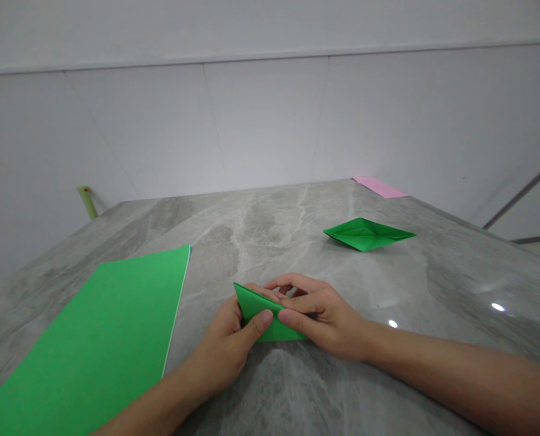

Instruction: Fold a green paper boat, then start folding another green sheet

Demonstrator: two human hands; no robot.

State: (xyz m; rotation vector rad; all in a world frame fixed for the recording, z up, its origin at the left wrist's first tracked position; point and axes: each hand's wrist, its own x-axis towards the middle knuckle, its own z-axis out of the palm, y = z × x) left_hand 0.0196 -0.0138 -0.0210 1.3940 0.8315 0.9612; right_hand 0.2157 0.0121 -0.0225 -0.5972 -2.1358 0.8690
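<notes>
Nearer the person than the boat-shaped green paper (363,235), and to its left, the folded green paper (276,330) is pinched in the fingers of the left hand (228,342) and the right hand (336,318). Its long axis runs roughly crosswise, from hand to hand (neither is nearer, since both touch it).

The left hand (226,345) and right hand (331,321) pinch side by side, thumbs (264,317) just apart.
</notes>
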